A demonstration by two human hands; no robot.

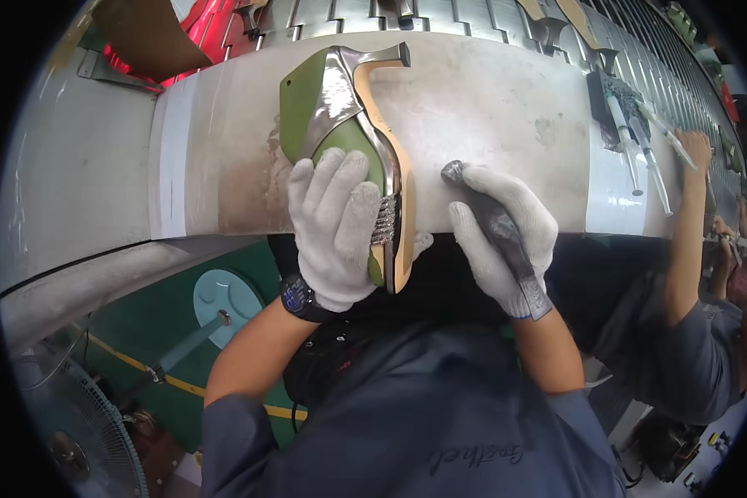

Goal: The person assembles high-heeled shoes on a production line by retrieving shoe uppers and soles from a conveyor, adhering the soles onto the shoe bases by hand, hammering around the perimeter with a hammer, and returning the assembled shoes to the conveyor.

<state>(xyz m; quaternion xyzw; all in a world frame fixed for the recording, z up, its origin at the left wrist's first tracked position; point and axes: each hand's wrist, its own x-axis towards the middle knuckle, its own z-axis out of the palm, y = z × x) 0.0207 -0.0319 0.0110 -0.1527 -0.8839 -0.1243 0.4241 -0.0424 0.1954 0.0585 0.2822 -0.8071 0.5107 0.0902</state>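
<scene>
A silver high-heeled shoe with a green last inside it lies on its side over the metal worktable, heel toward the far edge. Its sole edge is tan, and a glittery strap crosses near the toe. My left hand, in a white knitted glove, is closed around the front of the shoe. To its right, my gloved right hand is closed on a dark grey hand tool with a rounded end pointing away from me. The tool stands apart from the shoe.
Several syringes lie in a dark holder at the right of the worktable. A slatted conveyor with other shoes runs behind. A co-worker's arm reaches in at right. A blue stool and a fan stand lower left.
</scene>
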